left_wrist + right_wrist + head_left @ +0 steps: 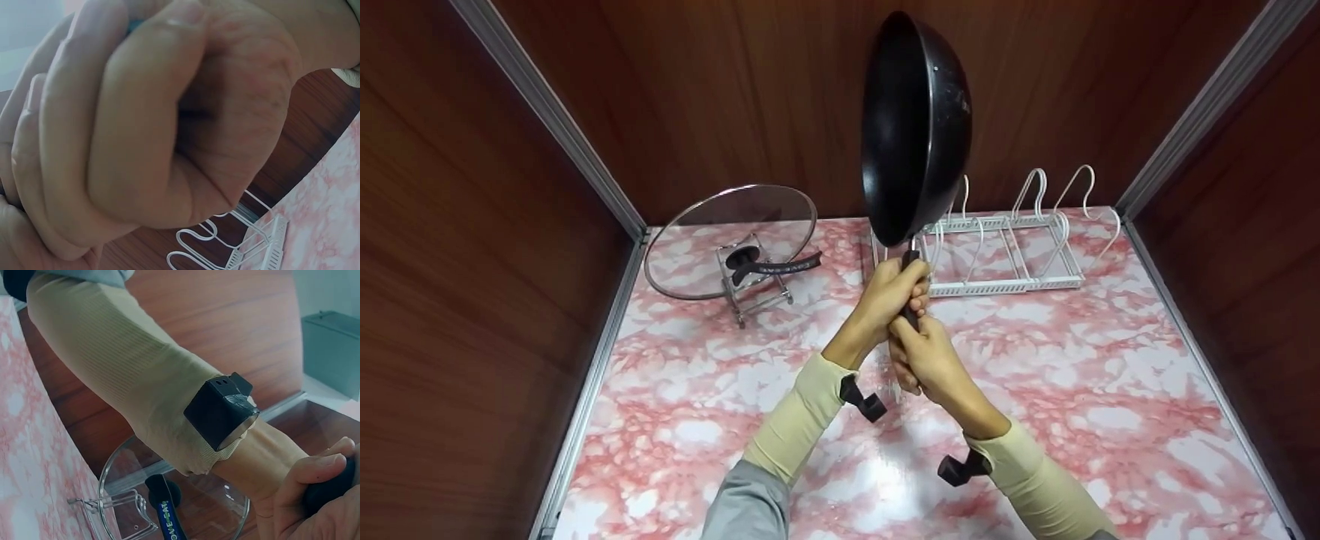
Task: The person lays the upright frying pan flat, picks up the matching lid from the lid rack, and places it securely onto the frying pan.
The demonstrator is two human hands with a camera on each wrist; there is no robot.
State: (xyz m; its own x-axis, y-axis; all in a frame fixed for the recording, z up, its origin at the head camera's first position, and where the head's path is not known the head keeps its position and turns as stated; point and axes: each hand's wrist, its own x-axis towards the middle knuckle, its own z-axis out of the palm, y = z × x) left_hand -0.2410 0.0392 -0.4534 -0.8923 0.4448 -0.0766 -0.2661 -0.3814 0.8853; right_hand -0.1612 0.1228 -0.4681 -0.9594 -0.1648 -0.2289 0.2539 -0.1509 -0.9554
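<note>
A black wok is held up in the air, tilted on its side so its hollow faces left in the head view. My left hand grips its black handle nearer the bowl. Just below, my right hand holds the handle's lower end, fingers curled round it. Curled fingers of the left hand fill the left wrist view and hide most of what they hold. To the left, a round glass lid with a black knob and a curved dark handle leans on a small clear stand.
Behind and right of the wok stands a white wire rack with several upright loops. Brown wood-look panels with metal edge strips enclose the red-and-white marbled table at the back and both sides.
</note>
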